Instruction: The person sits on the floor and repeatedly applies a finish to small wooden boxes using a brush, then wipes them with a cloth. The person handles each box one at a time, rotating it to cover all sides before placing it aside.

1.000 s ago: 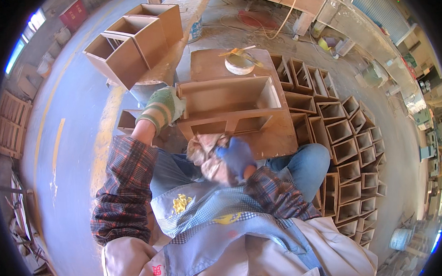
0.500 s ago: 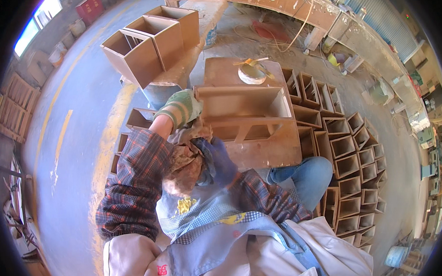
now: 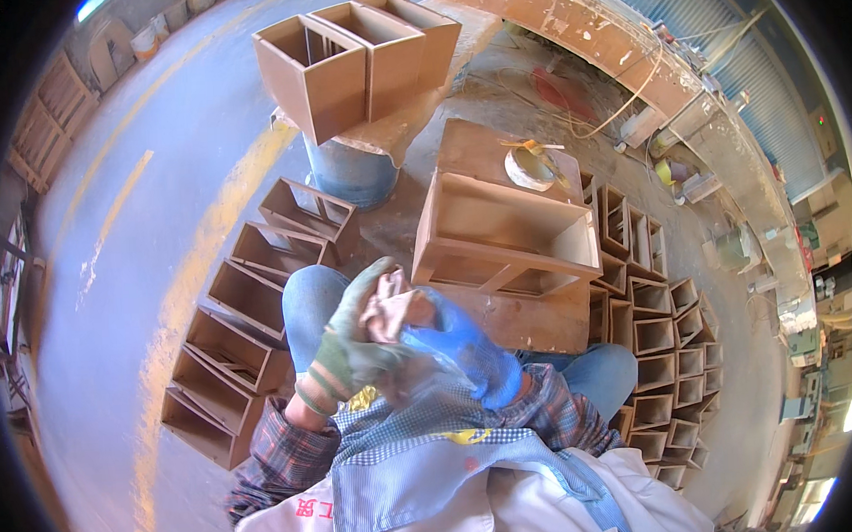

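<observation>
My left hand (image 3: pixel 344 341), in a striped green glove, is closed around a crumpled, stained rag (image 3: pixel 388 310) above my lap. My right hand (image 3: pixel 468 350), in a blue glove, presses against the rag's other side, fingers curled onto it. Part of the left hand and the cloth beneath is smeared by motion. Just beyond the hands, a brown wooden box (image 3: pixel 428 230) with two openings lies on a board (image 3: pixel 533 323). A white round bowl (image 3: pixel 528 172) with a yellowish brush (image 3: pixel 535 147) across its rim stands behind the box.
Several similar boxes (image 3: pixel 225 346) line the floor to my left, and many more boxes (image 3: pixel 650 340) are stacked at right. Three joined boxes (image 3: pixel 333 89) rest on a support over a blue drum (image 3: pixel 351 174). A long worn bench (image 3: pixel 567 17) curves along the far side.
Both hands have drawn back from the box's left end toward my lap, bringing the rag along. The view has shifted, showing my left knee and more of the boxes at left.
</observation>
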{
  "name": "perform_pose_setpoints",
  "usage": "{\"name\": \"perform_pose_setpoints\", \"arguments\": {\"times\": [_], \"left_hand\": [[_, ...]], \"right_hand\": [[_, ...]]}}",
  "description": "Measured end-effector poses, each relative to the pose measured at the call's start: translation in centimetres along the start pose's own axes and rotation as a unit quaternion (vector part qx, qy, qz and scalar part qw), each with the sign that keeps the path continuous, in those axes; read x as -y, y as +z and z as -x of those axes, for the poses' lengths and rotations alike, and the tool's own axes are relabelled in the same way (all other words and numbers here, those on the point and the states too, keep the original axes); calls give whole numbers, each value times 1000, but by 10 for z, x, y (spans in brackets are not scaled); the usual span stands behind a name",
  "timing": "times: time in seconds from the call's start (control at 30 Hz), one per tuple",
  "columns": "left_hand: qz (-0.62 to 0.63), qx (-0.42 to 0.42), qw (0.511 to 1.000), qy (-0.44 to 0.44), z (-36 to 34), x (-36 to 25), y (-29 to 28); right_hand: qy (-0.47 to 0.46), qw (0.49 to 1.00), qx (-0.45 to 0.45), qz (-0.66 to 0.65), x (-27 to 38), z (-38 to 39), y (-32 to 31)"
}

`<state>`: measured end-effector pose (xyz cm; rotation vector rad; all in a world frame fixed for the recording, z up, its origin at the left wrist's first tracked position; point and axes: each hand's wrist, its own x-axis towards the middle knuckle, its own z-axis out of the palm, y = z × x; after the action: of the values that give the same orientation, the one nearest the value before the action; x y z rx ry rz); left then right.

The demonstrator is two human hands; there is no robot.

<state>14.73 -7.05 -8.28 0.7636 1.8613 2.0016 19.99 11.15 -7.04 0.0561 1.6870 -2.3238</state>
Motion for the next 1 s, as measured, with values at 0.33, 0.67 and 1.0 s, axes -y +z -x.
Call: {"name": "perform_pose_setpoints", "arguments": {"times": [0.33,0.67,1.0], "left_hand": [[-23,-165,985,53,-39,27,-34],[-140,-158,969,132,-58,103,21],[-142,-45,984,96,-94,56,-5]], "right_hand": [[-219,665,-242,672,64,-8,-28],[-156,602,-135,772,69,-26,-56],[-170,613,-82,768,75,-31,-63]]}}
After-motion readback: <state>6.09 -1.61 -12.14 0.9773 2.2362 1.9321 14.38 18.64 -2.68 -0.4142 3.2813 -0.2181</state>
